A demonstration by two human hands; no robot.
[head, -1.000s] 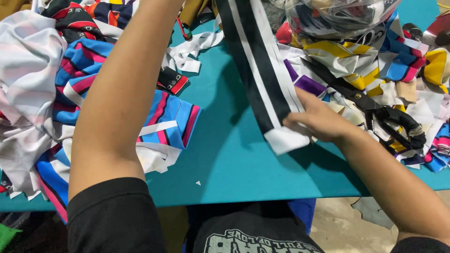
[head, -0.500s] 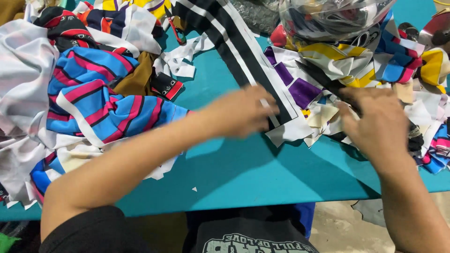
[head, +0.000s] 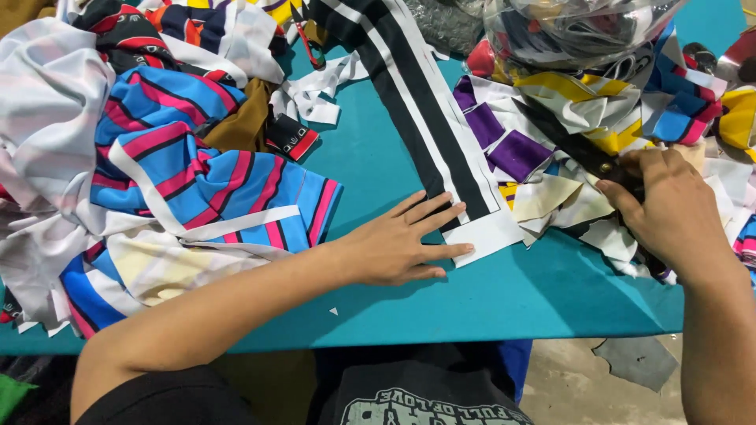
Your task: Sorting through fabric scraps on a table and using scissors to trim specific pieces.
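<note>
Two hands: left hand (head: 402, 248) flat, fingers spread on black-white striped strip (head: 425, 118); right hand (head: 669, 208) grasping scissors (head: 579, 149).

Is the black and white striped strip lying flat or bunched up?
Flat: the strip lies spread along the teal table, its end pressed under the left hand.

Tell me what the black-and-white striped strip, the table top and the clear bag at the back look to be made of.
Striped strip: thin printed fabric, probably synthetic knit; it lies limp and flat under the left hand. Table top: smooth matte teal sheet, perhaps laminate or painted board. Clear bag: thin glossy plastic film, wrinkled with highlights.
</note>
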